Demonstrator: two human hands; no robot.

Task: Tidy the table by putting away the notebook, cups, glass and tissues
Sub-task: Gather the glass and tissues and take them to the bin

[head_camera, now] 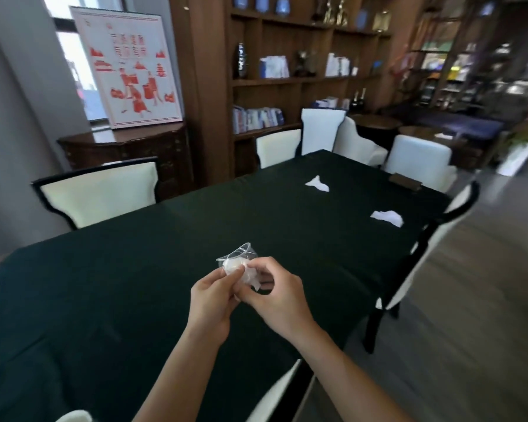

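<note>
A clear plastic cup (237, 253) with a crumpled white tissue (248, 273) stuffed in it is held above the dark green table (134, 284). My left hand (212, 300) grips the cup from the left. My right hand (279, 295) pinches the tissue at the cup's mouth. Two more white tissues lie on the far part of the table, one (317, 183) near the middle and one (387, 217) by the right edge. A brown notebook (405, 181) rests at the far right corner.
White upholstered chairs (101, 193) surround the table on the left, far end and right (421, 239). A wooden bookshelf (302, 71) and a dark sideboard (125, 147) with a red-and-white poster stand behind. Wooden floor (470, 300) lies to the right.
</note>
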